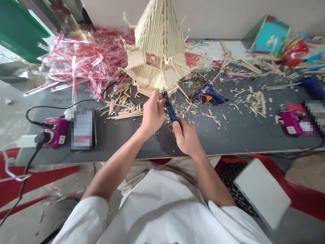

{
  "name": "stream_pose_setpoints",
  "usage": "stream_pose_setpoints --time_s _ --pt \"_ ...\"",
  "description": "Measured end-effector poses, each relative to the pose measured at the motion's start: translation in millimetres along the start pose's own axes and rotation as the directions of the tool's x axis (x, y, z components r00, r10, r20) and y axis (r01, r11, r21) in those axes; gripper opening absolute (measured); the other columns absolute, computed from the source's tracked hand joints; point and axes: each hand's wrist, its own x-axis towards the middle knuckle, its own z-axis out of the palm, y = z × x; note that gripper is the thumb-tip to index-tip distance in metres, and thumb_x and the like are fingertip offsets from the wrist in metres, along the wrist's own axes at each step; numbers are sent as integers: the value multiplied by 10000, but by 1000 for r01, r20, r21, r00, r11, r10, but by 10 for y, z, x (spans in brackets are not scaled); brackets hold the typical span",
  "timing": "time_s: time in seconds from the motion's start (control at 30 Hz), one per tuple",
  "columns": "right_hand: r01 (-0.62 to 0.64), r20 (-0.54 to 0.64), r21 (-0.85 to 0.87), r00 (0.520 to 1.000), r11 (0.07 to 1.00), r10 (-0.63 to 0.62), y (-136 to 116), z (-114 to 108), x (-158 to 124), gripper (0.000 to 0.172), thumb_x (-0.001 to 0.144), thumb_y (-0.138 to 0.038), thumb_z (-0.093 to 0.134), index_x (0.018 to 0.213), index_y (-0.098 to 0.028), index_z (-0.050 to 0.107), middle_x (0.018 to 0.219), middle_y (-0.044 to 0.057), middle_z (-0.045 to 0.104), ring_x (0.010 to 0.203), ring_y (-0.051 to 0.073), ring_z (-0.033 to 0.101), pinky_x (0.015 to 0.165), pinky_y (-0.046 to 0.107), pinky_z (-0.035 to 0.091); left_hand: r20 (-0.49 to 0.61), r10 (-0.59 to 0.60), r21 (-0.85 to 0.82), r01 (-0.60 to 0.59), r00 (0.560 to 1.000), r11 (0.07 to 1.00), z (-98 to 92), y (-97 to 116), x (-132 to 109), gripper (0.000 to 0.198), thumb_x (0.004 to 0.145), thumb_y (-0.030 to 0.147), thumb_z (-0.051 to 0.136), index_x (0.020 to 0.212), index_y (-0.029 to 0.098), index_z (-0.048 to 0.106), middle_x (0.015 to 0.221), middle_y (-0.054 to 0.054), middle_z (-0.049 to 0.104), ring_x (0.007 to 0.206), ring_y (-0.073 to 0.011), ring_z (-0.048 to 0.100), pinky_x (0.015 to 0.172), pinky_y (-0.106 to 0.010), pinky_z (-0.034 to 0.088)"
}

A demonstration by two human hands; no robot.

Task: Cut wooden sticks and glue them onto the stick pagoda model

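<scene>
My right hand (186,137) is wrapped round the handle of a dark blue cutting tool (170,107), whose head points up and to the left. At the tip of that tool, my left hand (153,113) is closed in a pinch; what it holds is too small to make out. Just beyond both hands stands a model pavilion (162,73) built of thin wooden sticks, with a tall pointed roof. Several long sticks (125,114) lie on the dark table left of my left hand, among short cut pieces.
A blue glue gun (209,93) lies right of the model. Red and clear wrappers (93,57) are heaped at the back left. A phone (83,128) and a purple power strip (55,131) sit at the left; another purple strip (296,122) is at the right.
</scene>
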Motion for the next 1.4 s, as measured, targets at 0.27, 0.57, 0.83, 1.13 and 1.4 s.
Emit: stream_pose_setpoints --time_s 0.27,0.57,0.83,1.13,1.4 --pt "-8 -17 67 1000 998 9 30 1 -49 415 1099 -567 349 887 -251 515 768 47 635 713 235 604 668 350 380 88 21 -149 -7 996 989 82 -81 -14 284 1105 524 383 1069 250 442 931 -27 621 648 -98 659 553 -232 566" --pt "-12 -7 81 1000 997 13 49 6 -29 416 1097 -574 352 883 -255 514 771 49 641 719 236 613 664 354 402 128 122 122 -138 984 983 -11 -52 36 268 1141 450 303 976 252 374 700 29 508 538 -119 554 530 -269 383" --pt "1 9 77 1000 997 -2 11 -19 -31 414 1096 -567 365 876 -249 514 783 48 636 714 228 597 673 353 381 158 120 176 -148 980 973 -48 -80 66 249 1143 387 298 972 241 405 674 33 549 531 -127 560 536 -280 367" --pt "11 37 63 999 998 -14 37 -22 -25 404 1101 -568 339 926 -246 509 780 45 633 698 233 604 652 352 374 97 141 53 -147 985 988 1 -63 59 367 1133 517 289 904 237 357 700 33 479 516 -90 540 524 -253 392" --pt "20 36 -15 999 1000 -19 26 -18 -1 414 1105 -561 299 883 -260 475 781 63 656 679 239 595 653 364 391 73 144 86 -150 987 985 22 -92 67 413 1113 582 272 894 244 363 691 21 422 538 -119 490 549 -298 401"
